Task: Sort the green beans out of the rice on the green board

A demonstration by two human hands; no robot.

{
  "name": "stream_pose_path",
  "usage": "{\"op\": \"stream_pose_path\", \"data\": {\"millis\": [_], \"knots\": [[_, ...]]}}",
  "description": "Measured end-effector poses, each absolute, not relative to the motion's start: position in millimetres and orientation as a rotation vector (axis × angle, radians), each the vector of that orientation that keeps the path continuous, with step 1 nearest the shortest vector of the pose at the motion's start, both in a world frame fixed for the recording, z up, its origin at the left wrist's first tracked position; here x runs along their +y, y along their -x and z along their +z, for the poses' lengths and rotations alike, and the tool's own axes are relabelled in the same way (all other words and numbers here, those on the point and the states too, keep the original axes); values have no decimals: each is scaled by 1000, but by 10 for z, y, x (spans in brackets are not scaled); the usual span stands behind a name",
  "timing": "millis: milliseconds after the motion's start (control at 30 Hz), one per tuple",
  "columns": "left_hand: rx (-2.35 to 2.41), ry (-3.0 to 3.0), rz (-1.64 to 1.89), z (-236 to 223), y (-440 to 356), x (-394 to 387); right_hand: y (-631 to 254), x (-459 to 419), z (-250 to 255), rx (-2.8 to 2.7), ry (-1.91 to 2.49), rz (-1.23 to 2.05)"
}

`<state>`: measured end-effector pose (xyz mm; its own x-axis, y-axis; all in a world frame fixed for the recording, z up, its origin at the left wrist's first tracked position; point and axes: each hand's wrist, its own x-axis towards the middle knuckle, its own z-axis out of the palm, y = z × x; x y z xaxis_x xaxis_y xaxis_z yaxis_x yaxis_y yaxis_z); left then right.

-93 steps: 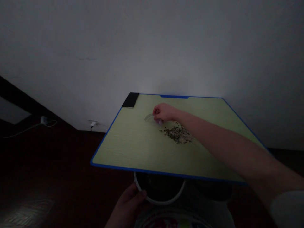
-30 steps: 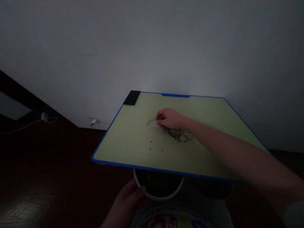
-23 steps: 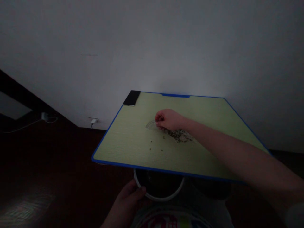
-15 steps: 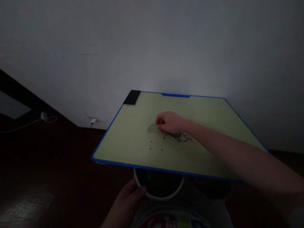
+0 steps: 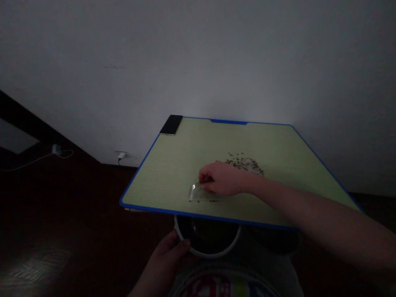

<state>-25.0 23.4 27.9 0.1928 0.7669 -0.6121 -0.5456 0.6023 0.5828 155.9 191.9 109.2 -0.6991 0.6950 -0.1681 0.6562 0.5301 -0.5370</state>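
My right hand (image 5: 221, 178) pinches the curved edge of a clear plastic protractor (image 5: 195, 192), whose straight edge rests on the pale tabletop (image 5: 163, 177). Several small dark grains (image 5: 213, 201) lie along that edge. Behind the hand spreads a pile of dark grains (image 5: 247, 163) mixed with paler bits. Below the table's front edge, my left hand (image 5: 171, 251) grips the white rim of a dark-inside bowl (image 5: 213, 253), thumb over the rim. The table hides the bowl's far side.
A phone (image 5: 171, 125) lies at the table's back left corner. Blue edging (image 5: 142, 209) runs round the table, which stands by a pale wall (image 5: 198, 57). A white plug (image 5: 122, 156) sits in a wall socket at left.
My right hand has moved the protractor toward the table's front edge, bringing several grains along. The grain pile behind is now more exposed. My left hand stays on the bowl.
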Motion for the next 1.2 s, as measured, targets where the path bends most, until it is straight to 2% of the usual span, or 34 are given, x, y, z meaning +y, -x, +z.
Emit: {"op": "stream_pose_path", "data": {"millis": [800,1200], "knots": [[1032,-290,921,296,257,231,-1777,1469,1167,-2584,1212,1011],[1062,-300,925,256,327,218,-1427,1671,1103,-2746,940,704]]}}
